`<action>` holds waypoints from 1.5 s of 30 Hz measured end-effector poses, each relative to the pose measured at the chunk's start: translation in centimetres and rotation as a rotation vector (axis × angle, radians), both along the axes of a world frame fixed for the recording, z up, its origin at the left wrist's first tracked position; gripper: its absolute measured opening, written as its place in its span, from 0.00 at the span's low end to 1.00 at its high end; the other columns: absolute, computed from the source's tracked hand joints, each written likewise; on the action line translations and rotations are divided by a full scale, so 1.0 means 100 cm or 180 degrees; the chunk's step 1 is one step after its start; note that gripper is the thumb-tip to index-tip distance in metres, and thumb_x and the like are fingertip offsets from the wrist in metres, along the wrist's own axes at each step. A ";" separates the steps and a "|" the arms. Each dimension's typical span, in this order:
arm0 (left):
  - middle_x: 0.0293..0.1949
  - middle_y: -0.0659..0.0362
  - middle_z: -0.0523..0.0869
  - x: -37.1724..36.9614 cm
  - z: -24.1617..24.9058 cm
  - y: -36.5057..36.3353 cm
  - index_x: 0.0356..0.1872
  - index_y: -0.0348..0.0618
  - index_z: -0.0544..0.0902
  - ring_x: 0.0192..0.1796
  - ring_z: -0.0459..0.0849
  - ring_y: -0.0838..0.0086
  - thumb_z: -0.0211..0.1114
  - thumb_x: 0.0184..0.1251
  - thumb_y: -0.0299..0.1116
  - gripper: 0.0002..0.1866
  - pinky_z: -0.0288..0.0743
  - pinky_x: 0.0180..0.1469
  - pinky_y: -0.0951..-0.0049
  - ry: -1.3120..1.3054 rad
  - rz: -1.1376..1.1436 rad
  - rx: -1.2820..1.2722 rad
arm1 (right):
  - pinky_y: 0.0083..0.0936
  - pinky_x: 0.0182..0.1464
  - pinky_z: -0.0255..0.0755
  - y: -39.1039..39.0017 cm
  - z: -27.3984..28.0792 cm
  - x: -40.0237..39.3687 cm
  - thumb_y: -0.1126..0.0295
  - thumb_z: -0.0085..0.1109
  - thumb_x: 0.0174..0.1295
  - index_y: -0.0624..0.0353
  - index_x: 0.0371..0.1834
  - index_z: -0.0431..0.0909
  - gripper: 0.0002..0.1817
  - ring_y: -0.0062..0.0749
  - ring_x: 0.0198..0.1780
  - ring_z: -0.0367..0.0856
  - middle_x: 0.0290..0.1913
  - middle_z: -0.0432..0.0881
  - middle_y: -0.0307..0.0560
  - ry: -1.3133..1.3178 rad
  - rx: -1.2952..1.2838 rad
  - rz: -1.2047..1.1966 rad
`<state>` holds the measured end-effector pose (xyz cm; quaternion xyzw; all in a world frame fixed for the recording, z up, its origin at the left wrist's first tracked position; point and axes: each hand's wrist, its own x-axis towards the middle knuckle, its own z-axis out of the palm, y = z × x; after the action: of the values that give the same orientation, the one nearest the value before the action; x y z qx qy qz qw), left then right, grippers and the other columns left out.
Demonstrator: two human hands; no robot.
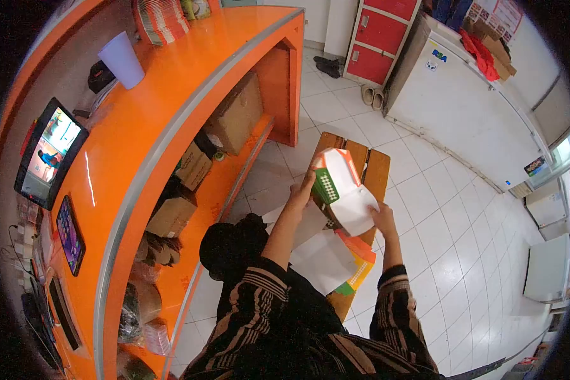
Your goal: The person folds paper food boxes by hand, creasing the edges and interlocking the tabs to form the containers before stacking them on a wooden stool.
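Striped sleeves (259,290) closest, left hand (303,191) curled around the edge of a half-folded card box (343,180), right hand (383,220) pinching its white side, the box above a wooden bench (377,170), orange counter (190,79) to the left.

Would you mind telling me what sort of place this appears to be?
It is probably the staff side of a small takeaway food shop: there is an orange counter, what looks like a white chest freezer, and a printed paperboard carton being held open.
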<state>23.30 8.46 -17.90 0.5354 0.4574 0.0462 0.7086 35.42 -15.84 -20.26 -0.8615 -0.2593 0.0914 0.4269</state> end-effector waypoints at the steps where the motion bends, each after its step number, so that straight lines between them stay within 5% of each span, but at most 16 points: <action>1: 0.52 0.52 0.71 -0.002 -0.006 0.001 0.61 0.28 0.59 0.42 0.76 0.66 0.60 0.50 0.70 0.53 0.71 0.43 0.64 -0.0004 0.0006 0.0000 | 0.38 0.38 0.74 0.002 -0.004 0.014 0.61 0.58 0.58 0.61 0.48 0.75 0.19 0.53 0.37 0.82 0.35 0.82 0.63 0.0204 -0.0400 -0.0039; 5: 0.51 0.54 0.73 -0.022 0.002 0.010 0.60 0.38 0.65 0.47 0.77 0.67 0.63 0.53 0.63 0.43 0.69 0.47 0.64 -0.0666 0.0357 -0.0493 | 0.42 0.44 0.73 0.005 -0.011 0.045 0.61 0.58 0.57 0.61 0.49 0.75 0.20 0.53 0.45 0.80 0.41 0.82 0.60 -0.0093 -0.1019 0.0047; 7: 0.51 0.55 0.74 -0.037 0.026 0.010 0.59 0.42 0.67 0.49 0.78 0.67 0.63 0.55 0.59 0.38 0.68 0.49 0.64 -0.0875 0.0462 -0.0669 | 0.42 0.43 0.73 0.019 0.038 0.014 0.64 0.58 0.57 0.60 0.46 0.77 0.16 0.52 0.41 0.80 0.37 0.82 0.57 -0.0112 -0.1081 -0.0180; 9: 0.49 0.58 0.77 -0.048 0.045 0.011 0.56 0.45 0.70 0.51 0.79 0.68 0.61 0.61 0.53 0.29 0.68 0.51 0.64 -0.1228 0.0906 -0.0635 | 0.40 0.43 0.72 0.032 0.063 -0.017 0.68 0.59 0.56 0.59 0.42 0.77 0.12 0.50 0.40 0.78 0.37 0.80 0.56 -0.2313 -0.0473 -0.1039; 11: 0.48 0.59 0.78 -0.066 0.058 0.010 0.55 0.46 0.70 0.52 0.78 0.68 0.60 0.63 0.51 0.26 0.68 0.52 0.65 -0.1426 0.1023 -0.0729 | 0.38 0.46 0.70 0.032 0.052 -0.059 0.70 0.59 0.57 0.59 0.40 0.76 0.10 0.49 0.44 0.75 0.42 0.78 0.54 -0.1860 -0.0195 -0.0425; 13: 0.48 0.59 0.78 -0.085 0.061 0.008 0.55 0.46 0.71 0.52 0.78 0.69 0.60 0.64 0.48 0.23 0.68 0.53 0.65 -0.1634 0.1133 -0.0795 | 0.39 0.51 0.68 0.015 -0.037 -0.084 0.62 0.62 0.55 0.61 0.49 0.72 0.22 0.51 0.54 0.70 0.54 0.72 0.56 -0.0523 -0.0696 0.0653; 15: 0.49 0.59 0.78 -0.108 0.060 0.003 0.54 0.45 0.71 0.51 0.79 0.70 0.59 0.65 0.46 0.21 0.69 0.52 0.68 -0.1838 0.0843 -0.0907 | 0.41 0.54 0.67 0.021 0.003 -0.142 0.52 0.66 0.50 0.64 0.58 0.64 0.37 0.54 0.58 0.67 0.59 0.67 0.60 -0.1319 -0.0717 0.0420; 17: 0.50 0.58 0.78 -0.133 0.063 -0.004 0.54 0.44 0.71 0.50 0.80 0.70 0.58 0.66 0.46 0.21 0.71 0.51 0.70 -0.1704 0.0477 -0.0722 | 0.44 0.57 0.64 0.007 -0.045 -0.144 0.45 0.67 0.45 0.67 0.63 0.58 0.49 0.55 0.60 0.64 0.61 0.62 0.65 -0.0872 -0.1914 0.0320; 21: 0.49 0.57 0.78 -0.174 0.058 -0.021 0.56 0.41 0.70 0.48 0.81 0.71 0.54 0.69 0.47 0.23 0.72 0.49 0.74 -0.1775 0.0147 -0.0469 | 0.48 0.56 0.64 0.006 -0.071 -0.160 0.47 0.71 0.40 0.66 0.63 0.59 0.51 0.54 0.61 0.63 0.62 0.63 0.62 -0.0987 -0.1345 -0.0006; 29: 0.46 0.57 0.78 -0.182 0.043 -0.023 0.52 0.40 0.71 0.46 0.81 0.72 0.52 0.71 0.44 0.19 0.72 0.50 0.74 -0.1809 0.0112 -0.0468 | 0.42 0.49 0.69 0.016 -0.047 -0.169 0.63 0.75 0.37 0.63 0.47 0.67 0.34 0.57 0.52 0.71 0.54 0.70 0.61 -0.1531 -0.1548 -0.0284; 32: 0.45 0.57 0.78 -0.182 0.040 -0.025 0.52 0.41 0.72 0.45 0.82 0.72 0.52 0.71 0.44 0.18 0.73 0.49 0.74 -0.1988 0.0130 -0.0382 | 0.42 0.44 0.71 -0.005 -0.090 -0.125 0.73 0.71 0.39 0.62 0.41 0.68 0.25 0.58 0.44 0.75 0.43 0.76 0.63 -0.0129 0.0202 -0.0290; 35: 0.45 0.58 0.78 -0.186 0.047 -0.025 0.51 0.41 0.72 0.44 0.82 0.73 0.53 0.71 0.44 0.18 0.73 0.48 0.75 -0.1854 0.0187 -0.0567 | 0.45 0.39 0.70 -0.023 -0.106 -0.102 0.80 0.65 0.41 0.62 0.44 0.70 0.23 0.59 0.38 0.77 0.36 0.78 0.63 -0.0230 0.0402 0.0143; 38: 0.44 0.58 0.79 -0.185 0.042 -0.024 0.50 0.42 0.73 0.44 0.82 0.73 0.53 0.70 0.44 0.17 0.74 0.47 0.75 -0.1765 0.0100 -0.0416 | 0.44 0.37 0.71 -0.028 -0.099 -0.104 0.79 0.61 0.47 0.60 0.52 0.70 0.25 0.58 0.38 0.78 0.38 0.78 0.62 -0.1994 -0.0682 0.0350; 41: 0.43 0.58 0.79 -0.183 0.035 -0.025 0.50 0.42 0.74 0.43 0.83 0.73 0.54 0.70 0.44 0.17 0.74 0.47 0.75 -0.1956 0.0207 -0.0358 | 0.24 0.56 0.66 -0.015 -0.057 -0.135 0.63 0.46 0.69 0.66 0.58 0.70 0.20 0.27 0.54 0.71 0.54 0.74 0.44 0.0425 0.0783 0.0109; 44: 0.43 0.58 0.80 -0.183 0.037 -0.024 0.49 0.42 0.74 0.43 0.83 0.73 0.54 0.70 0.44 0.17 0.74 0.47 0.75 -0.2016 0.0251 -0.0403 | 0.25 0.56 0.66 -0.017 -0.075 -0.138 0.62 0.44 0.70 0.65 0.60 0.68 0.22 0.30 0.56 0.71 0.59 0.72 0.46 -0.0074 0.0049 -0.0070; 45: 0.43 0.58 0.80 -0.184 0.038 -0.025 0.48 0.42 0.74 0.43 0.83 0.73 0.54 0.70 0.44 0.17 0.74 0.47 0.75 -0.1984 0.0229 -0.0360 | 0.33 0.50 0.69 -0.015 -0.077 -0.142 0.70 0.50 0.62 0.61 0.59 0.69 0.21 0.40 0.51 0.74 0.52 0.76 0.51 -0.0725 0.0113 -0.0150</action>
<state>4.89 5.99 -14.06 0.4387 0.2386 0.2075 0.8412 21.25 -17.39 -27.92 -0.8645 -0.2874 -0.0217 0.4119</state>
